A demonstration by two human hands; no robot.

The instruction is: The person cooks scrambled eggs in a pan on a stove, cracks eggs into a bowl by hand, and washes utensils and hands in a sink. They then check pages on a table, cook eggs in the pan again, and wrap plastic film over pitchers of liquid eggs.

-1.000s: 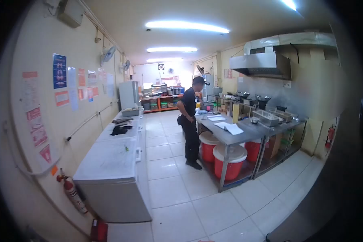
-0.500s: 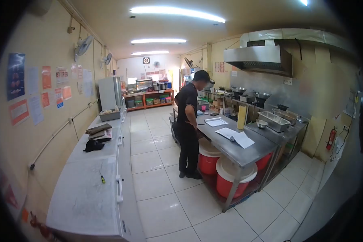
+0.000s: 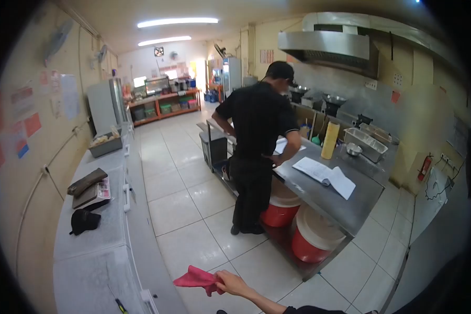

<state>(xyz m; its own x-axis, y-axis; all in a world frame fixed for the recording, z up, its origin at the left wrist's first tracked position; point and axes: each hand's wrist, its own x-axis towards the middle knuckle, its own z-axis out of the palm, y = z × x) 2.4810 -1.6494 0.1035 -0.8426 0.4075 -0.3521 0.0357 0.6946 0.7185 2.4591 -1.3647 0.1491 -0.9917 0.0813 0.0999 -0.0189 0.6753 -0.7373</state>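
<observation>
My right hand [image 3: 230,282] reaches in from the lower right, its fingers closed on a pink cloth [image 3: 198,279]. The cloth sticks out to the left of the hand, bunched at the grip and hanging in the air over the tiled floor. Nearest to it on the left is the white chest freezer [image 3: 97,282] along the wall. A thin tool with a yellow-green and black handle [image 3: 121,306] lies on its lid near the bottom edge. My left hand is out of view.
A person in black [image 3: 261,120] stands at the steel table [image 3: 350,214], which holds open papers [image 3: 319,171] and a yellow roll [image 3: 329,140]. Red buckets with pale lids [image 3: 311,246] sit beneath. A black cap [image 3: 85,221] and a grey tray [image 3: 105,144] rest on the freezers.
My right hand has come into view with the pink cloth. The camera has moved closer to the person and the table, and the view has tilted.
</observation>
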